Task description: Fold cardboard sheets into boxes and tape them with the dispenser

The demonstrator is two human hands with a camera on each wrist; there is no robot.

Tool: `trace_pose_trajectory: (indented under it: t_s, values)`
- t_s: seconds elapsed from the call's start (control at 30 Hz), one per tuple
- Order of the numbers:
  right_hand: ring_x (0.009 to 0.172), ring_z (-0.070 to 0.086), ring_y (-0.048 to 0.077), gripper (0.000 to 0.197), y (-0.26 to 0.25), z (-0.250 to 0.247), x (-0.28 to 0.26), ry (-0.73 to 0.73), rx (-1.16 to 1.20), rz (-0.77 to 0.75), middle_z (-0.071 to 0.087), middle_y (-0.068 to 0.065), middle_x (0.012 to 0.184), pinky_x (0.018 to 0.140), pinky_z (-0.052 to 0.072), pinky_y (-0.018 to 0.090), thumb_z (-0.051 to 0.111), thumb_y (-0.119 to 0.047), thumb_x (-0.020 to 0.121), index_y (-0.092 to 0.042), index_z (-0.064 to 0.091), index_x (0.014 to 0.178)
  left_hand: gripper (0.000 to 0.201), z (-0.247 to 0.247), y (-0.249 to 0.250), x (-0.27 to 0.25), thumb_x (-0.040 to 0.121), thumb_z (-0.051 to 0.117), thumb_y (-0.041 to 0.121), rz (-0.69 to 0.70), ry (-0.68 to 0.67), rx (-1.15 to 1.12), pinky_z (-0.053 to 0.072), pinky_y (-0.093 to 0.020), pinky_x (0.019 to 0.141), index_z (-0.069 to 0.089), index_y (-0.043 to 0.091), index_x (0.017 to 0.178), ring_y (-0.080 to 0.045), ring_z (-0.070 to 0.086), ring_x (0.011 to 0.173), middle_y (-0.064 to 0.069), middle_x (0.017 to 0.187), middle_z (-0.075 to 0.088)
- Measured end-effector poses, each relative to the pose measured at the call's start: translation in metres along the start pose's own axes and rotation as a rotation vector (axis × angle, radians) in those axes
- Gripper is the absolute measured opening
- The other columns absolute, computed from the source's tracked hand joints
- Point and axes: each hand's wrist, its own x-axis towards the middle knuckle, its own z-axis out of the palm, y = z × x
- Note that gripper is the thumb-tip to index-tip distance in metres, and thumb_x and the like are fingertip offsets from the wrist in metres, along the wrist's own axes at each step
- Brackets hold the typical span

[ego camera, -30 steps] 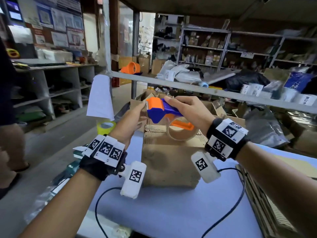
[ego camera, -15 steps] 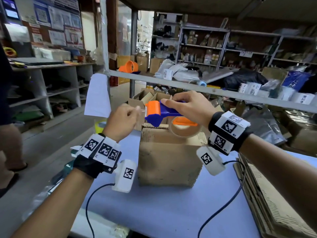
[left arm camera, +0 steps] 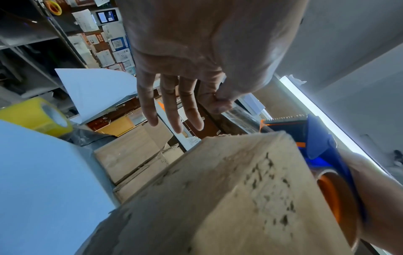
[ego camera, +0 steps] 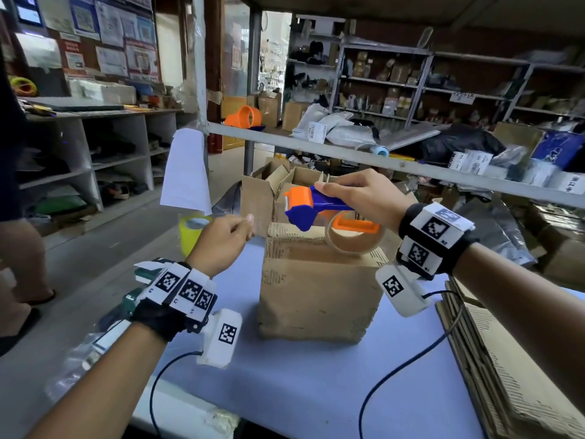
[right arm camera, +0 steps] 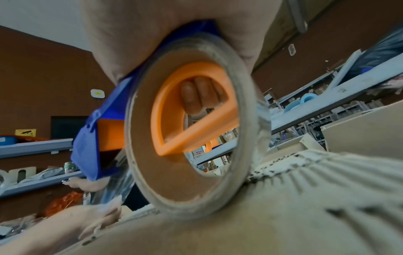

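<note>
A folded cardboard box (ego camera: 316,289) stands on the blue table (ego camera: 316,391). My right hand (ego camera: 342,194) grips the blue and orange tape dispenser (ego camera: 304,207) just above the box's top, its tape roll (right arm camera: 189,172) close over the cardboard (right arm camera: 283,207). My left hand (ego camera: 248,221) is to the left of the dispenser, beside the box's top edge. In the left wrist view its thumb and forefinger (left arm camera: 216,101) pinch the end of a clear tape strip (left arm camera: 242,113) that runs to the dispenser's toothed blade (left arm camera: 283,119); the other fingers are straight.
A yellow tape roll (ego camera: 191,229) sits at the table's far left edge. Flat cardboard sheets (ego camera: 506,375) are stacked at the right. Open boxes (ego camera: 278,185) stand behind, under a grey shelf rail (ego camera: 380,160). A white paper (ego camera: 186,172) hangs left; a person (ego camera: 19,236) stands there.
My left hand has drawn away from the dispenser's head, leftward and slightly down, pulling tape out. The right hand has kept the dispenser above the box.
</note>
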Motion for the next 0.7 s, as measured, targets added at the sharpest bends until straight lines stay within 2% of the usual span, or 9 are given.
trace_pose_trajectory:
  t_s: [0.07,0.13,0.2,0.27,0.33,0.5,0.6,0.7]
  values:
    - [0.081,0.065,0.026,0.058,0.002,0.001,0.003,-0.011,-0.001,0.030,0.075,0.007,0.091,0.070,0.041,0.033,0.059,-0.071,0.088,-0.018,0.079,0.099,0.048,0.006,-0.004,-0.002,0.105,0.044,0.030,-0.034,-0.015,-0.031,0.049,-0.046,0.090,0.060,-0.005,0.077,-0.035,0.064,0.094,-0.019,0.089,0.069]
    - [0.091,0.067,0.028,0.061,0.003,0.003,0.006,-0.025,-0.022,0.034,0.075,0.008,0.093,0.071,0.042,0.034,0.058,-0.073,0.087,-0.017,0.078,0.100,0.050,0.012,-0.009,-0.003,0.105,0.043,0.030,-0.066,-0.036,-0.039,0.049,-0.044,0.091,0.062,-0.009,0.081,-0.027,0.065,0.092,-0.015,0.090,0.069]
    - [0.083,0.067,0.025,0.060,0.000,0.004,0.007,-0.040,-0.061,0.027,0.074,0.006,0.087,0.069,0.043,0.033,0.057,-0.075,0.085,-0.019,0.077,0.094,0.051,0.018,-0.015,-0.007,0.105,0.043,0.029,-0.075,-0.042,-0.057,0.049,-0.042,0.090,0.061,-0.012,0.082,-0.023,0.064,0.088,-0.015,0.089,0.069]
    - [0.069,0.062,0.016,0.057,-0.003,0.005,0.008,-0.038,-0.098,0.016,0.072,0.003,0.079,0.065,0.042,0.032,0.057,-0.075,0.084,-0.022,0.077,0.085,0.051,0.023,-0.019,-0.011,0.106,0.042,0.028,-0.089,-0.044,-0.077,0.048,-0.039,0.088,0.062,-0.012,0.081,-0.027,0.065,0.091,-0.012,0.086,0.068]
    - [0.063,0.056,0.010,0.055,-0.005,0.006,0.009,-0.030,-0.117,0.009,0.070,0.003,0.076,0.062,0.041,0.031,0.057,-0.074,0.084,-0.023,0.077,0.082,0.052,0.026,-0.022,-0.013,0.106,0.041,0.028,-0.102,-0.040,-0.089,0.048,-0.039,0.088,0.062,-0.012,0.082,-0.030,0.066,0.095,-0.011,0.086,0.069]
    - [0.063,0.056,0.010,0.048,-0.005,0.007,0.009,-0.034,-0.126,-0.006,0.066,-0.004,0.067,0.061,0.041,0.030,0.058,-0.073,0.086,-0.030,0.076,0.075,0.049,0.019,-0.025,-0.011,0.106,0.041,0.031,-0.097,-0.036,-0.054,0.051,-0.045,0.094,0.065,-0.007,0.085,-0.025,0.065,0.097,-0.008,0.091,0.070]
    - [0.067,0.059,0.013,0.057,-0.010,0.010,0.011,-0.048,-0.179,-0.037,0.070,0.002,0.074,0.063,0.042,0.031,0.054,-0.075,0.088,-0.024,0.077,0.081,0.050,0.013,-0.030,-0.010,0.105,0.040,0.035,-0.088,-0.019,-0.029,0.050,-0.047,0.094,0.065,-0.003,0.084,-0.024,0.065,0.096,-0.007,0.091,0.069]
    - [0.068,0.061,0.016,0.058,-0.015,0.012,0.013,-0.056,-0.215,-0.057,0.070,0.004,0.076,0.063,0.042,0.031,0.054,-0.073,0.089,-0.021,0.077,0.078,0.051,0.013,-0.034,-0.012,0.105,0.040,0.036,-0.084,0.004,-0.011,0.051,-0.046,0.094,0.064,-0.002,0.080,-0.024,0.065,0.094,-0.006,0.090,0.069]
